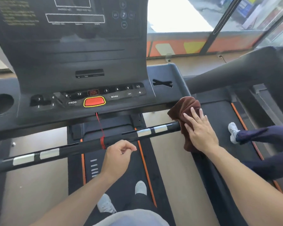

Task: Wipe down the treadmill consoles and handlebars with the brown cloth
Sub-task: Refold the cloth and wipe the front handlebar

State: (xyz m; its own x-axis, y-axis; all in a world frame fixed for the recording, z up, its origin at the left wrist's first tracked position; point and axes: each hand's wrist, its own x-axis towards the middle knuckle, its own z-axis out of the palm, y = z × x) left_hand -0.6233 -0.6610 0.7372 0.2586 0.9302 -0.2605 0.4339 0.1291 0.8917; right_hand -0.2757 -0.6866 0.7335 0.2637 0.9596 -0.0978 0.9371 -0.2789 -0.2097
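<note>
Right hand (201, 131) — grip spread, fingers straight — presses the brown cloth (185, 111) flat against the right end of the handlebar (91, 144). The cloth bunches above the fingertips, touching the console (88, 95) edge, and hangs below the palm. Left hand (118, 154) — fingers loosely curled, holding nothing — hovers just beside the bar, near the red cord (102, 137).

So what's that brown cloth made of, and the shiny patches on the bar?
The brown cloth looks like soft, fuzzy fabric, maybe microfibre: it folds and droops. The silver patches on the black handlebar look like smooth metal, since they gleam, though that's a guess.
</note>
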